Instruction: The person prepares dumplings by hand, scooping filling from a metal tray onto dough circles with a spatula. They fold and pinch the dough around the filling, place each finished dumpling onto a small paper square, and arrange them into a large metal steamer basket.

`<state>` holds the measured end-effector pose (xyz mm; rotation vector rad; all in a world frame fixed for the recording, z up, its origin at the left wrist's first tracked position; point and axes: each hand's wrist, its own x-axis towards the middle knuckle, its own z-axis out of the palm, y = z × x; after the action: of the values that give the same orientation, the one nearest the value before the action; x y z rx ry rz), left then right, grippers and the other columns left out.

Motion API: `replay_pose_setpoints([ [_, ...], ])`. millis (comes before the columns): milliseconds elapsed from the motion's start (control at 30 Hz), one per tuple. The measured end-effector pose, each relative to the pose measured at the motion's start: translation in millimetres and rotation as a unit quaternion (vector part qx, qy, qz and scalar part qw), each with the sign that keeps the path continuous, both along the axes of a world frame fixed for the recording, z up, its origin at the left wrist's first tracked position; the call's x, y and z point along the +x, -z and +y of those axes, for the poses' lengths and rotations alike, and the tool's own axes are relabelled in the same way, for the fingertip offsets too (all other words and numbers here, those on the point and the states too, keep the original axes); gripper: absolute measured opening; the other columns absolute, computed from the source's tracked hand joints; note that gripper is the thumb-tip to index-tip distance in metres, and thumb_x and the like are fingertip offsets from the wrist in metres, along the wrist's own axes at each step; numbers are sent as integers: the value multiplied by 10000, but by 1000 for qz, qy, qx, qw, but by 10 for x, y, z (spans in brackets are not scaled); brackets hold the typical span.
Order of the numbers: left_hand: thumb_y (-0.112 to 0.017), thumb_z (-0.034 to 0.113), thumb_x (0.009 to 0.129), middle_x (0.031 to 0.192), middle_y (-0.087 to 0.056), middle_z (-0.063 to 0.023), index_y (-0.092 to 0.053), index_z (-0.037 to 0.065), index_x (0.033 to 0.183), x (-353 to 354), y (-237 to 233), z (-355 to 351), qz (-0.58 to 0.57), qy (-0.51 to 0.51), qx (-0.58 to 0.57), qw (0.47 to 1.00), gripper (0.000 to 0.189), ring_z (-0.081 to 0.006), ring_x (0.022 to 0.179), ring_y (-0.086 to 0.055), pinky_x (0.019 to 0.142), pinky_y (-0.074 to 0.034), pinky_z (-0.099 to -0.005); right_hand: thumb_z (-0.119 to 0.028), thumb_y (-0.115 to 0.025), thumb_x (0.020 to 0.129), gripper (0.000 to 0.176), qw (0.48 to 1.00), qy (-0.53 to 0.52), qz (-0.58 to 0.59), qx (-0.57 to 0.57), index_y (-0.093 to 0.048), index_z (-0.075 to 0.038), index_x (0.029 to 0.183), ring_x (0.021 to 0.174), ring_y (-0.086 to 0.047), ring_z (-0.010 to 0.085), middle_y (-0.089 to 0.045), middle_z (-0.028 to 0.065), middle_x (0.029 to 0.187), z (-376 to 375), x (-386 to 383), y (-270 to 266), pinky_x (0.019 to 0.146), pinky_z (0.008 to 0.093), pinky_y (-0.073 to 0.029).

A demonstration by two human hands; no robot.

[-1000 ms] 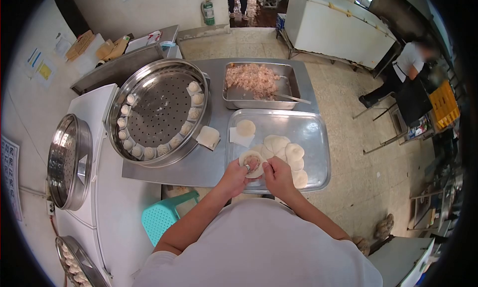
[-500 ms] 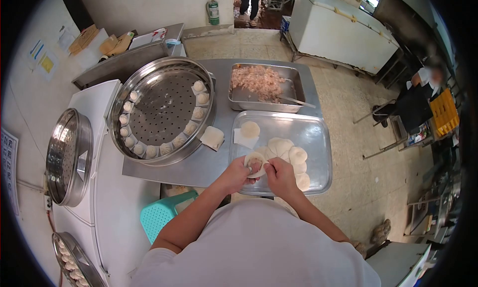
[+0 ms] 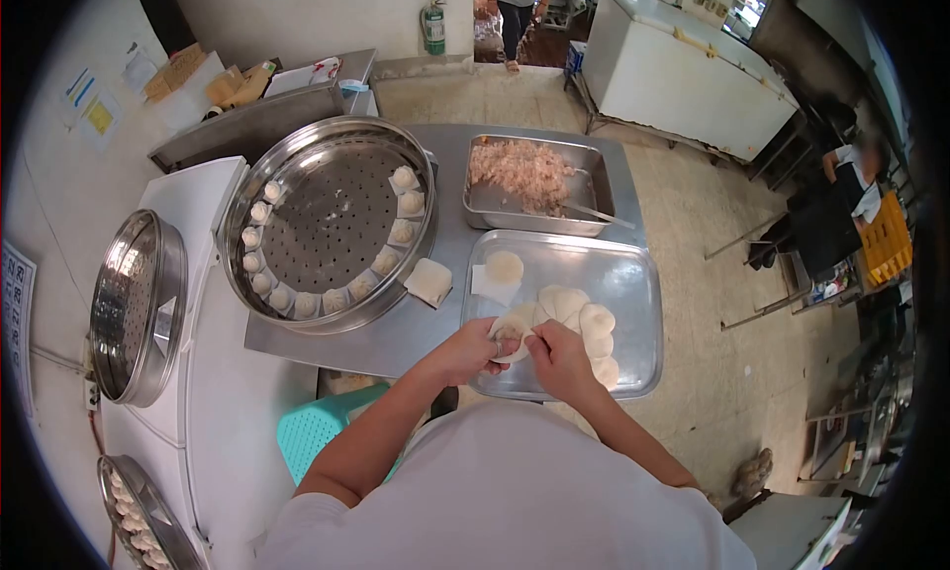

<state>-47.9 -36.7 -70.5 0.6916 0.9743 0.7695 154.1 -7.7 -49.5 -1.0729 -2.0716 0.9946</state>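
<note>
A round dough wrapper (image 3: 514,329) with meat filling in its middle rests in my left hand (image 3: 469,353), whose fingers curl round it from below. My right hand (image 3: 562,358) pinches the wrapper's right edge. Both hands are over the near part of a metal tray (image 3: 648,308). Beside my right hand several dough rounds (image 3: 597,322) overlap on the tray. Farther back lies one dough disc (image 3: 505,266), partly on white paper (image 3: 485,286). To the left is a stack of paper squares (image 3: 429,279). Filled buns (image 3: 410,204) line the rim of a perforated steamer tray (image 3: 332,209).
Behind the tray stands a deep pan (image 3: 475,214) of meat filling (image 3: 519,169) with a utensil handle (image 3: 602,216) sticking out. More steamer trays (image 3: 134,303) are at left. A turquoise stool (image 3: 315,437) stands below the table. One person (image 3: 517,11) is in the doorway; another (image 3: 851,174) sits at right.
My right fingers stay at the wrapper's edge, which has shifted slightly and looks more gathered. The view has moved a little. The person in the doorway has stepped and shows more.
</note>
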Motion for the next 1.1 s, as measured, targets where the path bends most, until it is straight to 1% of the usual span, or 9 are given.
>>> replay_pose_setpoints([
  [167, -665, 252, 1017, 916, -607, 15, -627, 70, 1152, 12, 117, 32, -135, -83, -74, 985, 230, -76, 734, -557, 565, -423, -241, -87, -624, 955, 94, 997, 31, -4, 65, -615, 6, 964, 756, -622, 418, -614, 216, 845, -13, -66, 167, 655, 476, -492],
  [367, -659, 261, 1018, 909, -620, 7, -662, 59, 1148, 50, 44, 23, 19, -68, 1, 997, 240, -75, 727, -527, 584, -443, -253, -67, -612, 956, 106, 997, 51, 39, 31, -624, 24, 1009, 844, -620, 413, -616, 215, 927, -34, -97, 2, 713, 469, -505],
  [467, -687, 296, 1001, 931, -633, -1, -645, 42, 1225, 30, 128, 29, 74, -21, 45, 996, 341, -79, 712, -544, 573, -430, -249, -47, -604, 952, 114, 999, -22, 28, 1, -627, 30, 1033, 891, -616, 410, -616, 216, 944, 11, -32, -95, 739, 466, -509],
  [567, -630, 228, 1023, 939, -632, -3, -640, 32, 1251, 23, 105, 48, 80, 17, 19, 996, 301, -83, 747, -551, 580, -428, -243, -45, -598, 954, 89, 999, -32, 1, 35, -629, 25, 1000, 844, -620, 410, -616, 212, 909, 32, 11, -12, 721, 467, -511],
  [667, -566, 155, 1026, 996, -638, -20, -639, 37, 1220, 41, 73, 54, 107, 13, 25, 994, 238, -106, 787, -602, 624, -513, -266, -54, -601, 956, 80, 998, -3, -10, 58, -628, 21, 959, 787, -617, 413, -614, 206, 866, -17, 9, 103, 700, 468, -511],
  [767, -538, 128, 1020, 1056, -642, -36, -630, 51, 1189, 81, 14, 25, -37, -35, -77, 996, 208, -136, 845, -659, 698, -601, -327, -61, -606, 955, 84, 997, 26, -15, 70, -627, 14, 925, 747, -618, 413, -610, 199, 826, -64, -10, 154, 679, 463, -509],
  [867, -632, 275, 1025, 1081, -654, -71, -597, 28, 1242, 101, 30, 0, -127, -53, -89, 987, 330, -187, 835, -690, 730, -638, -380, -65, -610, 955, 83, 999, 24, -14, 20, -627, 16, 956, 790, -624, 405, -615, 202, 875, -90, -22, 117, 697, 451, -512],
  [967, -626, 272, 1030, 1124, -656, -90, -595, 28, 1255, 62, 73, 12, -78, -44, -46, 995, 333, -197, 856, -706, 677, -616, -340, -59, -613, 952, 93, 998, 48, 29, -7, -625, 21, 996, 832, -623, 398, -615, 203, 933, -76, -61, -13, 722, 439, -514],
  [1100, -624, 223, 1019, 1083, -664, -51, -616, 38, 1224, 17, -99, 27, 5, 7, -24, 1000, 276, -159, 838, -695, 637, -587, -298, -52, -621, 943, 116, 1000, -28, -1, -3, -623, 30, 1025, 853, -617, 397, -610, 201, 966, -2, -15, -94, 740, 443, -515],
])
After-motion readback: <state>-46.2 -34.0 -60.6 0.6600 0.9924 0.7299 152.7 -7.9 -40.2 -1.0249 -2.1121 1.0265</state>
